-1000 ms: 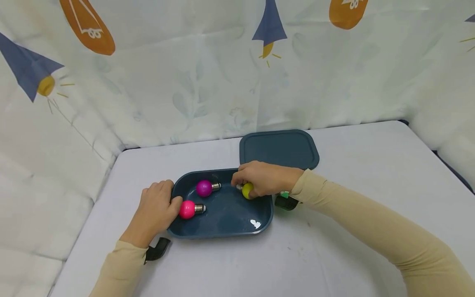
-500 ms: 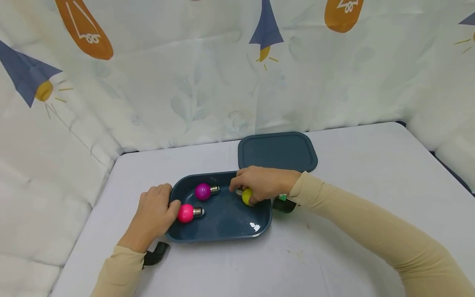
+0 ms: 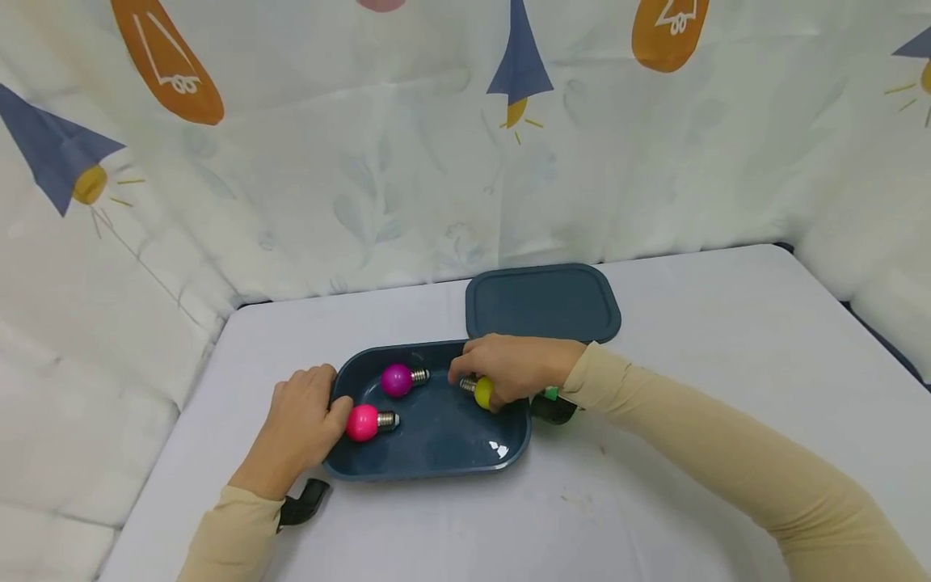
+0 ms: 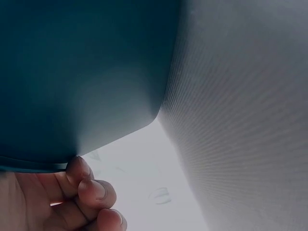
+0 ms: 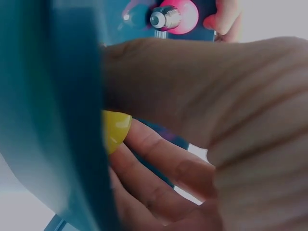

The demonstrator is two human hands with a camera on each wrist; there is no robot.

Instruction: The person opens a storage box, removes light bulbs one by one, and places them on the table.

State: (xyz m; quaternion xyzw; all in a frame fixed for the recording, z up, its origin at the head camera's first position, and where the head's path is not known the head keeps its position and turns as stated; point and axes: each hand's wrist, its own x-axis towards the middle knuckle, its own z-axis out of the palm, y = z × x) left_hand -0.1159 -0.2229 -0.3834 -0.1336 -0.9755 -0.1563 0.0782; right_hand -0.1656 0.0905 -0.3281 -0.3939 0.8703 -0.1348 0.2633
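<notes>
Right hand (image 3: 518, 367), fingers gripping a glossy, round yellow bulb (image 3: 483, 393).
Long axis sideways, silver screw base (image 3: 468, 385) pointing left; left hand (image 3: 300, 420) grips an oblong dark-blue tray (image 3: 444, 440).

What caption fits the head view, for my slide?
Left hand grips the tray bearing a pink bulb and purple bulb; right hand holds the yellow bulb.

The head camera's looking forward and down across the surface (image 3: 698, 323) while both wrist cameras are hugging the tray (image 3: 444, 444) all three are sharing.
</notes>
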